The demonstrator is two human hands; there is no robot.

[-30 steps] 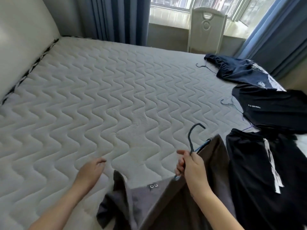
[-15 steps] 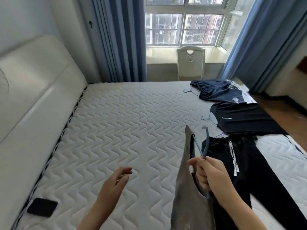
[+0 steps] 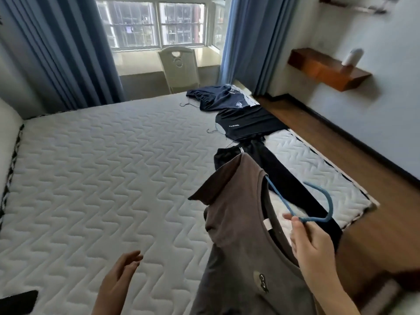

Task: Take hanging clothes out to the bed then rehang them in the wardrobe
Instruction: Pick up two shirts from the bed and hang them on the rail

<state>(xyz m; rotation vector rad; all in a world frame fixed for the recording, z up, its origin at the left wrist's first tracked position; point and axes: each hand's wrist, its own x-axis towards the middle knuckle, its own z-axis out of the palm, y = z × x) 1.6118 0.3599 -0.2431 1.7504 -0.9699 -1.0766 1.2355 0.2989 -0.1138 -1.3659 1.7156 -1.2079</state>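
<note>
Curtains (image 3: pixel 56 51) in blue hang at the far left, at about ten o'clock, with the bed's pale headboard (image 3: pixel 9 119) below them along the left edge. A dark flat object (image 3: pixel 17 303), perhaps a phone, lies on the mattress (image 3: pixel 102 169) at the lower left corner. The quilted mattress is bare across its whole left and middle, wide room from seven o'clock up to twelve.

The left hand (image 3: pixel 119 278) hovers over the mattress near six o'clock, fingers loose and straight, grip open, holding nothing.

At twelve o'clock a white chair (image 3: pixel 178 67) stands before the window (image 3: pixel 156 23). Just right of it, three dark garments lie in a line along the bed's right edge: navy shorts (image 3: pixel 218 100) farthest, a black T-shirt (image 3: pixel 247 126) next, black trousers (image 3: pixel 272 169) nearest, their long axis running toward four o'clock, the leg end reaching past the mattress edge.

The brown T-shirt (image 3: pixel 236 223) hangs lifted off the bed at five o'clock on a blue hanger (image 3: pixel 318 212), neck opening facing right, body dropping toward six o'clock. The hanger's hook points up and right, toward two o'clock. The right hand (image 3: pixel 316 251) has its grip closed on the hanger at the base of the hook.

Right of the bed runs a strip of wooden floor (image 3: pixel 341 142), then a pale wall with a wooden shelf (image 3: pixel 327 69).
</note>
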